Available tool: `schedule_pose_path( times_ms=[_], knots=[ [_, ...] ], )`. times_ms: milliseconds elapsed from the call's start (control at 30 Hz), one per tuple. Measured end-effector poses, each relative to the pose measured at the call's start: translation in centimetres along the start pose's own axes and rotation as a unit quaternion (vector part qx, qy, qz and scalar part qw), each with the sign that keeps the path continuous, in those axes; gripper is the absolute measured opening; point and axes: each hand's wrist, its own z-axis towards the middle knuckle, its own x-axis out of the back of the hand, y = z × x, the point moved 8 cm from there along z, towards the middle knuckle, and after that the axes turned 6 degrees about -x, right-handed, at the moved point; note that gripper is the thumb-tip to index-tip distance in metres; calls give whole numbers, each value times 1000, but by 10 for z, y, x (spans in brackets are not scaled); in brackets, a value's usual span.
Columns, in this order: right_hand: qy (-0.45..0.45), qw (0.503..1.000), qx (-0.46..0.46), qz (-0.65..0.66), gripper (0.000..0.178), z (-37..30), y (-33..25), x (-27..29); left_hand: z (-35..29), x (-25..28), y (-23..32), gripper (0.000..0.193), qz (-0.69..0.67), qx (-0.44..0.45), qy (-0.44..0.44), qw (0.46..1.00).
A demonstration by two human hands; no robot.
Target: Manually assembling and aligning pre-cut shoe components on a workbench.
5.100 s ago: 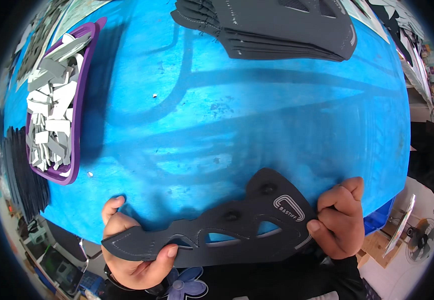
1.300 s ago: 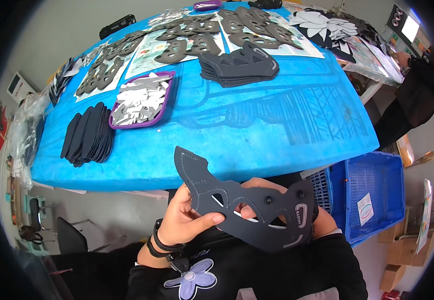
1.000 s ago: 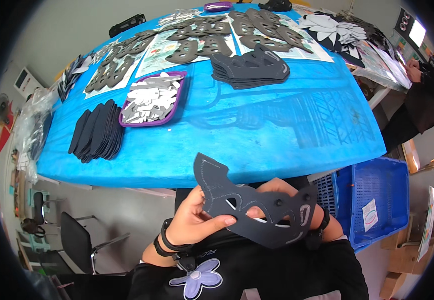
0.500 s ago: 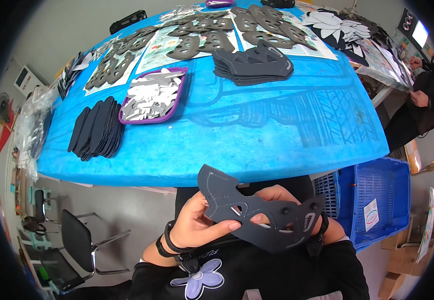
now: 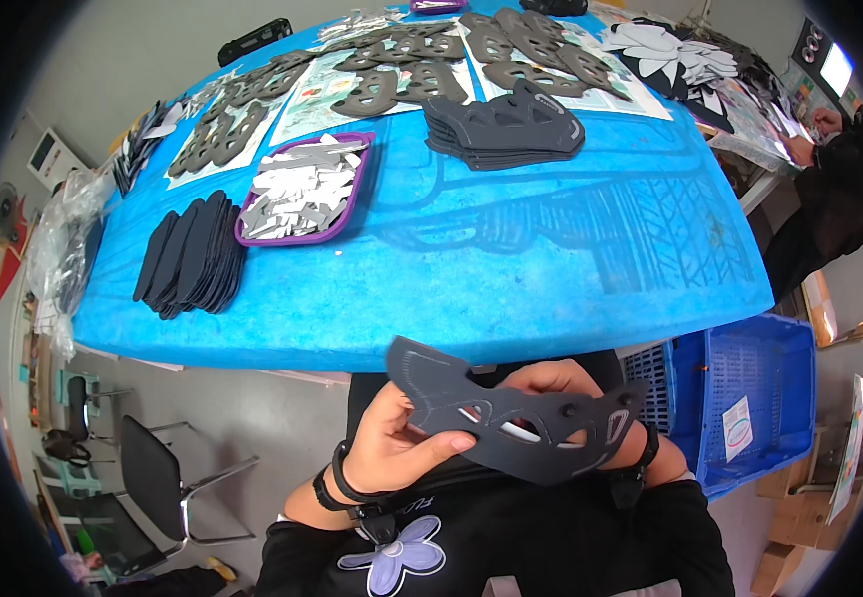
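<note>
Head view: the black cut-out panel [image 5: 521, 456] is held before my chest, just off the near edge of the blue table [image 5: 511, 308]. My left hand [image 5: 382, 453] grips its left part, thumb on the face toward me, the other fingers largely hidden. My right hand [image 5: 554, 376] lies mostly behind the panel, only its upper part showing past the far edge; I cannot tell how it closes. At the far end a second purple tray [image 5: 438, 6] is cut by the upper border; a co-worker's hand [image 5: 800, 151] at far right is small and indistinct. On the table stand, from left to right, a stack of black strips [image 5: 193, 254], a purple tray [image 5: 297, 240] of white and grey scraps [image 5: 302, 194], and a stack of dark panels [image 5: 506, 134]; openwork pieces [image 5: 367, 95] lie on paper beyond. A blue crate [image 5: 780, 398] stands to my right, a chair [image 5: 148, 463] to my left. Compared with half a second ago, the panel is tipped flatter, and white shows through its middle opening where a fingertip was seen.
</note>
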Motion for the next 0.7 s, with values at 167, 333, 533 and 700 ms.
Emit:
schedule_pose_path(
  times_ms=[167,333,533,700],
  knots=[
    [47,968,87,229,38,2,19,15,-3,18,2,53,-76,-75,123,987],
    [-12,981,194,7,24,-5,0,-6,-1,22,19,38,-84,-201,190,957],
    [71,970,179,147,17,-7,3,6,2,19,7,26,2,-104,86,991],
    [21,978,207,-34,12,-14,-3,3,6,11,1,23,-18,-39,24,999]
  ],
)
